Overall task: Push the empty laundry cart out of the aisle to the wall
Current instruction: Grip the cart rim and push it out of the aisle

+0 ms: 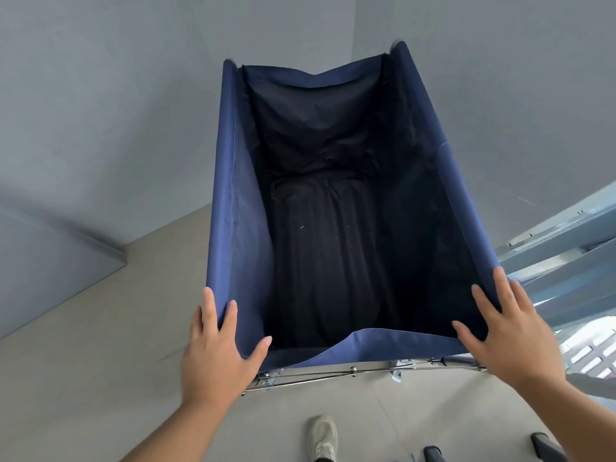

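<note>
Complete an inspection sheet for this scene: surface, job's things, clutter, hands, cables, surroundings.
Surface: beige floor, smooth.
Job's things: blue laundry cart, dark liner holds nothing; far end faces the grey wall, contact unclear.
Clutter: two dark objects at bottom right, unidentifiable.
Hands: left hand rests on the near left corner; right hand, fingers straight, on the near right corner.
Cables: nothing seen.
Surroundings: pale blue rack at right; a light shoe below the cart.

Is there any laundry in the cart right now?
No, the laundry cart holds nothing; only its dark wrinkled lining shows all the way down to the bottom.
</note>
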A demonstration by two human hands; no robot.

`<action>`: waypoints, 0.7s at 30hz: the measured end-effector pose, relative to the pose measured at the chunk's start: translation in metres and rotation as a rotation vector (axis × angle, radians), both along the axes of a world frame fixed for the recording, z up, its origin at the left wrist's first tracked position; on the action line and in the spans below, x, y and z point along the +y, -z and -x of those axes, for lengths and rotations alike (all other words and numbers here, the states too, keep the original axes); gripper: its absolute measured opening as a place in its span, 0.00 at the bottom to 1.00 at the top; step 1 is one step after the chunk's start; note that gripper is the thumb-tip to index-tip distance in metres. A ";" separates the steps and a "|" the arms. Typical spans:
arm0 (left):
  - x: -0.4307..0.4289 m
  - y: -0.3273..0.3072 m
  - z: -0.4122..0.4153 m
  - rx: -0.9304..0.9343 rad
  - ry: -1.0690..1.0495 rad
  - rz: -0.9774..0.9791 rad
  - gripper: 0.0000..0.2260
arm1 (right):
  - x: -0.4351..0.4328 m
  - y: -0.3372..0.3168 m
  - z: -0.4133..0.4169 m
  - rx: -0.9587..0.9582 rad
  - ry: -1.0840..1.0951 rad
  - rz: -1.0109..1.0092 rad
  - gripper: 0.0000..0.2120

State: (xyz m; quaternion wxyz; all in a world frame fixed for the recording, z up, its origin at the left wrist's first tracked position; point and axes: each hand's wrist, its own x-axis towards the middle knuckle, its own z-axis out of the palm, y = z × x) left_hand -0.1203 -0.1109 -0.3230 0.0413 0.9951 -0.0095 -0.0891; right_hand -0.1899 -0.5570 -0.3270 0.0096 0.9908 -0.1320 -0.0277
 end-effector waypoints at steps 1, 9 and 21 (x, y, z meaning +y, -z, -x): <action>-0.002 0.000 -0.002 0.000 -0.001 0.002 0.41 | -0.002 0.000 -0.004 0.004 0.001 0.004 0.34; -0.025 0.001 -0.023 -0.009 -0.017 0.018 0.40 | -0.022 -0.006 -0.039 0.031 -0.001 0.009 0.36; -0.082 -0.002 -0.054 0.002 -0.077 0.045 0.38 | -0.085 -0.006 -0.100 0.044 -0.082 -0.027 0.34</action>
